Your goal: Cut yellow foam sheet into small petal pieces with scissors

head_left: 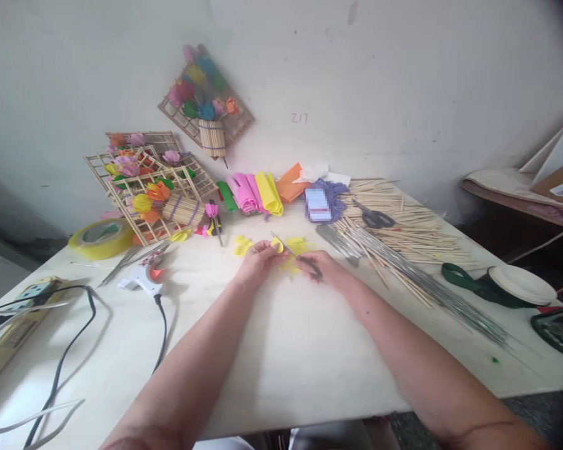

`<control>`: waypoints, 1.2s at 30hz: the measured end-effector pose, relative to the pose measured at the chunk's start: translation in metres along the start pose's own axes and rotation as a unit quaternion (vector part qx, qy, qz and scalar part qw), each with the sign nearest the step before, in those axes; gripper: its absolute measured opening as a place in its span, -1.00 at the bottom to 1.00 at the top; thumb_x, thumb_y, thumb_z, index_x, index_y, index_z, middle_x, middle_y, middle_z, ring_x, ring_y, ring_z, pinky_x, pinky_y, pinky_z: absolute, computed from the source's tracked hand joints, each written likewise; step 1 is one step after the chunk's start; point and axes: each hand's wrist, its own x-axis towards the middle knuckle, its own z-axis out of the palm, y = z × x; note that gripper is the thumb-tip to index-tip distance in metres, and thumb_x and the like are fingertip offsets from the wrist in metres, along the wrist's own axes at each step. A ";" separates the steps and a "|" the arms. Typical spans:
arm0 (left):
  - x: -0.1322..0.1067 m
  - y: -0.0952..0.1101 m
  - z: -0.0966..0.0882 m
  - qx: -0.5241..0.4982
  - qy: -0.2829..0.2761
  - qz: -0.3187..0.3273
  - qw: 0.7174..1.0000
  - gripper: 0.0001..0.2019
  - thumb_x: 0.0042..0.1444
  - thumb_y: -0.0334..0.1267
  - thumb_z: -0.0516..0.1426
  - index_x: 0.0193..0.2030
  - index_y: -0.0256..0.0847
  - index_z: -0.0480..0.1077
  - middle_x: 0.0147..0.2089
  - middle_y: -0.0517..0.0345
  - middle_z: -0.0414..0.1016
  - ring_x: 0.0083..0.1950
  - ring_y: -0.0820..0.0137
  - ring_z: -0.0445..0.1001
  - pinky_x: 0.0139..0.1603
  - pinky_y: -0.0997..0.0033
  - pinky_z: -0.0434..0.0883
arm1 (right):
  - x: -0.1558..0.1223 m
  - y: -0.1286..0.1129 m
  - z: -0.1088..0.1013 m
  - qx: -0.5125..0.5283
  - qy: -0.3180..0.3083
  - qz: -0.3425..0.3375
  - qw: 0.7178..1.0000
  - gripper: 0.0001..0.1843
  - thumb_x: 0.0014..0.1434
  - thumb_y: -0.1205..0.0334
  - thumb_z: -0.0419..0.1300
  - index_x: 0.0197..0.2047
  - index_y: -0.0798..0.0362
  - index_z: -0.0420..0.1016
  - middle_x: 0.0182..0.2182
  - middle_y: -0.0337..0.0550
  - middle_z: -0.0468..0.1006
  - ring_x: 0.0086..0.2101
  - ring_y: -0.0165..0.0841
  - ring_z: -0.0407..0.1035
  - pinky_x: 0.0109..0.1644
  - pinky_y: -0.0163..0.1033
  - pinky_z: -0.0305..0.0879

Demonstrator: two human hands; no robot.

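Over the middle of the white table, my left hand pinches a small piece of yellow crepe paper. My right hand is closed round the dark handles of a pair of scissors, whose blades point up and left, right beside the held piece. Cut yellow paper bits lie to the left of my hands, and more yellow scraps are behind and under them. Whether the blades touch the paper cannot be made out.
Rolled crepe paper stands behind. Bamboo sticks, silver wires and black-handled scissors lie right. At left are stick frames with paper flowers, a glue gun, yellow tape and a power strip with trailing cords.
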 end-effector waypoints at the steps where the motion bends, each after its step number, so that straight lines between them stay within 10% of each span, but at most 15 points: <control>1: 0.000 0.000 0.000 0.000 -0.002 0.001 1.000 -0.77 -0.16 -0.29 0.31 -0.45 -0.34 0.35 -0.45 0.04 0.53 -0.31 0.35 0.55 -0.23 0.43 0.46 | 0.000 0.000 0.000 -0.004 0.002 -0.002 1.000 -0.65 -0.09 -0.03 0.27 -0.52 0.09 0.33 -0.75 -0.40 0.21 -0.74 -0.57 0.05 -0.70 -0.40 -0.04; 36: 0.001 0.000 -0.004 -0.005 0.006 0.014 1.000 -0.81 -0.13 -0.30 0.29 -0.45 -0.34 0.38 -0.44 0.09 0.49 -0.33 0.39 0.53 -0.20 0.41 0.46 | 0.000 0.001 -0.001 0.011 -0.007 0.001 1.000 -0.66 -0.08 -0.02 0.26 -0.53 0.10 0.35 -0.75 -0.38 0.25 -0.74 -0.57 0.07 -0.72 -0.42 0.01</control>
